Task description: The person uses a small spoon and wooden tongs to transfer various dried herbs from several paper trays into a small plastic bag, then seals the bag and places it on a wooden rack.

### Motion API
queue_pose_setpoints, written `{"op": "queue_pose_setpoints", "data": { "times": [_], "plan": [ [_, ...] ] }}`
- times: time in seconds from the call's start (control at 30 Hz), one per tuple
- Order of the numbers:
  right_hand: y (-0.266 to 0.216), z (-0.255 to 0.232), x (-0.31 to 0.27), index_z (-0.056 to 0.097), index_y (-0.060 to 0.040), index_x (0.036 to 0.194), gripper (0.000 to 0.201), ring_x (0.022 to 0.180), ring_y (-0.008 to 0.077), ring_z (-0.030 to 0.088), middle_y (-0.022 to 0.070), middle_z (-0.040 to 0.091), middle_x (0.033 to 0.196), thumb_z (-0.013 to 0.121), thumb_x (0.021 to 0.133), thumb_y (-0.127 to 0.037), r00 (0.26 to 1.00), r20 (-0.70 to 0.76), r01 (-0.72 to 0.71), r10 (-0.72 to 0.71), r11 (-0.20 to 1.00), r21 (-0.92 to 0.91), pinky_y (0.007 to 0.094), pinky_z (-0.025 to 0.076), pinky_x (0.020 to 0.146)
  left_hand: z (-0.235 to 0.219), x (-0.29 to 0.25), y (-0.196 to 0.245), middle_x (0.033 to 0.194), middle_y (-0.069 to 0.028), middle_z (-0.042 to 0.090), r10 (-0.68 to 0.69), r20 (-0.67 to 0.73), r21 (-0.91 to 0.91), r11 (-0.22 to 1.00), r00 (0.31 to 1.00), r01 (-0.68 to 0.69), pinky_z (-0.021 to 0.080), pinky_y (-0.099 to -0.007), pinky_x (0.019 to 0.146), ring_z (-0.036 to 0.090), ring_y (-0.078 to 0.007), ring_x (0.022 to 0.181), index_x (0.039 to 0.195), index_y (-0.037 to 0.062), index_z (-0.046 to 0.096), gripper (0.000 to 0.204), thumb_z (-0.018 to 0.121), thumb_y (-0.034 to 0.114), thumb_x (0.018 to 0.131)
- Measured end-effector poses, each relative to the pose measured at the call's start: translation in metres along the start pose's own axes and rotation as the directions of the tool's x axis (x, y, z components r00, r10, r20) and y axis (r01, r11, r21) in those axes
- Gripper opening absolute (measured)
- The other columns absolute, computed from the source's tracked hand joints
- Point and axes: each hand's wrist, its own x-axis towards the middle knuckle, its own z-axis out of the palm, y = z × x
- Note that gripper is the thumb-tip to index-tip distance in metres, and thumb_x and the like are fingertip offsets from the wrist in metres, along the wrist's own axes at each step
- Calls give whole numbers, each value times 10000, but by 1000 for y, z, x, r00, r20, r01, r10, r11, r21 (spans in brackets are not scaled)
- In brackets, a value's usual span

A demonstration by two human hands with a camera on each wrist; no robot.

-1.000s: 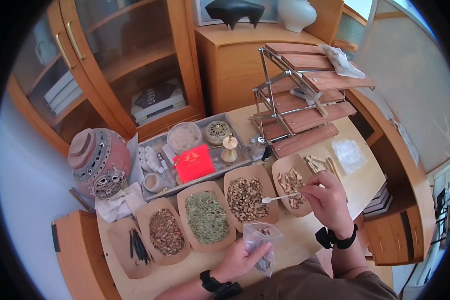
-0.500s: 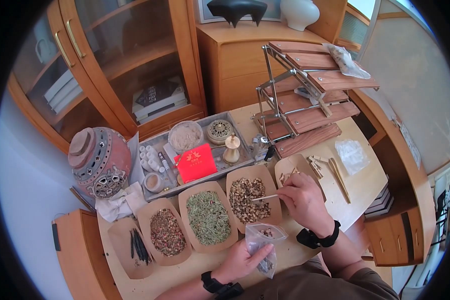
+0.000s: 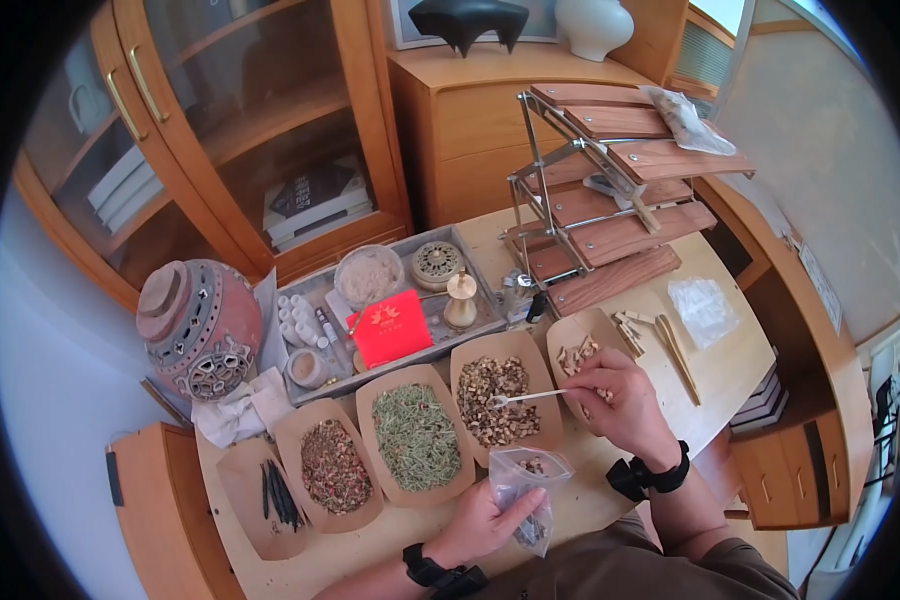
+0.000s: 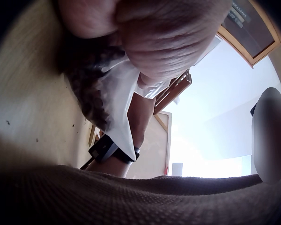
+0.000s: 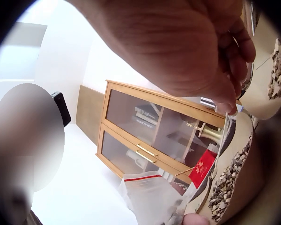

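In the head view my right hand (image 3: 622, 402) pinches the thin handle of a small white spoon (image 3: 532, 397). Its bowl is over the chopped brown pieces in a paper tray (image 3: 541, 428). My left hand (image 3: 482, 522) grips a clear zip bag (image 3: 518, 484) at the table's front edge, thumb across its front. Dark bits lie inside the bag, which is also seen in the left wrist view below the left hand (image 4: 173, 35). In the right wrist view the bag's red zip line shows near its top, and the right hand (image 5: 178, 47) blocks much of the scene.
Other paper trays hold green dried herb (image 3: 416, 436), reddish mix (image 3: 334, 465), dark pods (image 3: 278, 497) and pale chips (image 3: 577, 357). Behind them is a grey tray (image 3: 443, 347) with a red card (image 3: 390, 328) and brass pieces. A folding wooden rack (image 3: 610, 265), tongs (image 3: 681, 362) and a jar (image 3: 205, 330) stand around.
My right hand has moved left with the spoon, from over the pale chips to the brown pieces; the spoon dipped among them, then its bowl shows again. The left hand holds the bag in place.
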Motion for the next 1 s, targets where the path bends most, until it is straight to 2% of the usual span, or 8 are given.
{"op": "queue_pose_setpoints", "data": {
  "times": [0.23, 0.37, 0.43, 0.57, 0.63, 0.87, 0.93, 1.0],
  "plan": [
    [4, -22, -10, 815, -28, 1009, 179, 900, 278, 689, 103, 685, 949, 787, 845, 38, 999, 15, -33, 32, 996, 79, 365, 557, 780, -1, 0, -4, 1000, -14, 729, 6, -8, 21, 1000, 1000, -6, 567, -284, 805, 676, -70, 892, 1279, 6, 663, 294, 666, 232, 1091],
    [-3, -37, -16, 814, -31, 992, 181, 896, 278, 686, 98, 683, 946, 794, 829, 46, 1000, -13, -9, 10, 999, 32, 361, 555, 777, -1, -1, 0, 989, -14, 731, 20, -16, 54, 998, 1000, -19, 567, -283, 801, 676, -70, 885, 1265, 8, 667, 288, 668, 236, 1090],
    [-4, -41, -20, 825, -49, 983, 174, 881, 227, 671, 73, 676, 949, 806, 841, 50, 998, 6, 60, -59, 998, -24, 328, 530, 764, -2, 0, -2, 989, -16, 732, 18, -4, 62, 998, 1000, -18, 567, -285, 799, 676, -70, 883, 1268, 7, 666, 289, 668, 234, 1090],
    [-8, -43, -24, 824, -69, 955, 194, 887, 270, 667, 68, 679, 931, 806, 796, 40, 986, 46, 164, -162, 986, -35, 375, 535, 771, 2, 0, 4, 999, -20, 732, 11, -23, 7, 1000, 1000, -10, 567, -286, 798, 675, -73, 884, 1262, 3, 665, 287, 667, 232, 1090],
    [-13, -46, -24, 826, -86, 942, 195, 885, 265, 660, 49, 678, 924, 819, 784, 28, 968, 101, 241, -228, 961, -136, 381, 521, 759, 2, 0, 5, 1012, -22, 730, 29, -33, 10, 1000, 999, -28, 566, -288, 799, 673, -76, 889, 1266, 4, 664, 286, 666, 230, 1091],
    [-7, -44, -23, 825, -95, 929, 198, 848, 271, 651, 45, 685, 928, 833, 767, 17, 967, 39, 255, -253, 963, -90, 382, 513, 743, 0, -1, 4, 1020, -25, 732, 19, -19, 42, 999, 1000, -18, 564, -291, 799, 670, -75, 895, 1263, 12, 665, 282, 669, 233, 1089],
    [-6, -45, -22, 839, -92, 968, 186, 862, 244, 652, 43, 691, 920, 843, 811, 8, 969, 50, 246, -242, 965, -91, 357, 504, 742, 1, -1, 4, 1017, -28, 732, 15, -33, 24, 1000, 999, -14, 564, -291, 798, 669, -73, 893, 1250, 12, 667, 276, 670, 235, 1088],
    [-6, -45, -22, 838, -89, 970, 190, 860, 242, 650, 46, 688, 921, 843, 810, 13, 968, 54, 248, -244, 965, -91, 352, 501, 738, 0, -1, 2, 1018, -30, 733, 19, -25, 30, 999, 1000, -18, 564, -292, 798, 671, -74, 895, 1253, 11, 666, 279, 670, 237, 1088]
  ]
}}
